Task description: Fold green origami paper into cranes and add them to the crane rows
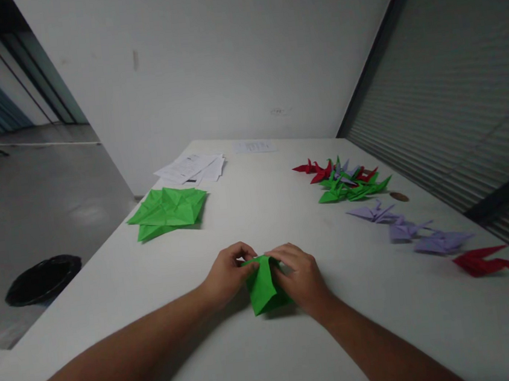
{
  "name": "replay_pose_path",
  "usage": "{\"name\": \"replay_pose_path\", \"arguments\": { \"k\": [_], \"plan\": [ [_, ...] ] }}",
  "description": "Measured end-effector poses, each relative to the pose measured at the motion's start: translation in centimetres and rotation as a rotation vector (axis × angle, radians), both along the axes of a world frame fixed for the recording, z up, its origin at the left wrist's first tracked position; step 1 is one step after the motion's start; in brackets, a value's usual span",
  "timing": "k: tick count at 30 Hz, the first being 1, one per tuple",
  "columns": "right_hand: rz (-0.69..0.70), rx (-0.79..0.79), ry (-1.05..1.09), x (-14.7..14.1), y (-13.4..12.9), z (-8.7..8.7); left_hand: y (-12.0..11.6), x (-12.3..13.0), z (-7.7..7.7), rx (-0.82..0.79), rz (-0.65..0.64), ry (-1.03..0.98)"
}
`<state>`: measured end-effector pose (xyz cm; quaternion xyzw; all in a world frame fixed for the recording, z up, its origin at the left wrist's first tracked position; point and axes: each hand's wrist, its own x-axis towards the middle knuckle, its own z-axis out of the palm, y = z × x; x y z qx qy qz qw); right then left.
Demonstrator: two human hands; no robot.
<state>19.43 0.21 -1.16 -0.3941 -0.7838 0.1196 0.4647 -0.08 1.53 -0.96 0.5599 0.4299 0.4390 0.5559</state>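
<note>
A partly folded piece of green paper (261, 288) is between my two hands near the front middle of the white table (262, 353). My left hand (229, 273) pinches its upper left edge between thumb and fingers. On the other side, my right hand (300, 273) grips the upper right part, with the thumb against a raised fold and some fingertips hidden behind the paper. The paper's lower point faces toward me, close to the table top.
Creased green sheets (168, 210) lie at the left, with printed papers (188, 168) behind them. A pile of folded cranes (349, 182) sits at the back right; purple cranes (442, 242) and a red crane (483, 261) line the right side. A black bin (43, 280) stands on the floor.
</note>
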Motion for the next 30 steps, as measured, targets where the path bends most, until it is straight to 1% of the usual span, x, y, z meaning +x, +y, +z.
{"name": "replay_pose_path", "arguments": {
  "k": [3,9,14,17,21,25,30],
  "plan": [
    [0.024,0.038,-0.044,0.0,-0.1,0.2,0.1,0.0,-0.1,0.0,-0.001,-0.027],
    [0.076,0.05,-0.196,-0.1,-0.5,0.7,0.3,-0.1,-0.4,-0.059,0.023,-0.087],
    [0.08,0.104,-0.34,0.1,-0.6,0.8,0.4,-0.2,-0.7,-0.096,0.032,-0.144],
    [0.076,0.148,-0.389,0.3,-0.6,0.6,0.6,-0.4,-1.0,-0.108,0.041,-0.17],
    [0.13,0.169,-0.4,0.3,-0.6,0.5,0.8,-0.6,-1.2,-0.122,0.052,-0.203],
    [0.204,0.151,-0.359,0.3,-0.6,0.8,1.0,-0.8,-1.1,-0.138,0.06,-0.223],
    [0.257,0.125,-0.308,0.3,-0.7,1.1,1.0,-0.8,-1.0,-0.185,0.065,-0.266]
  ]
}}
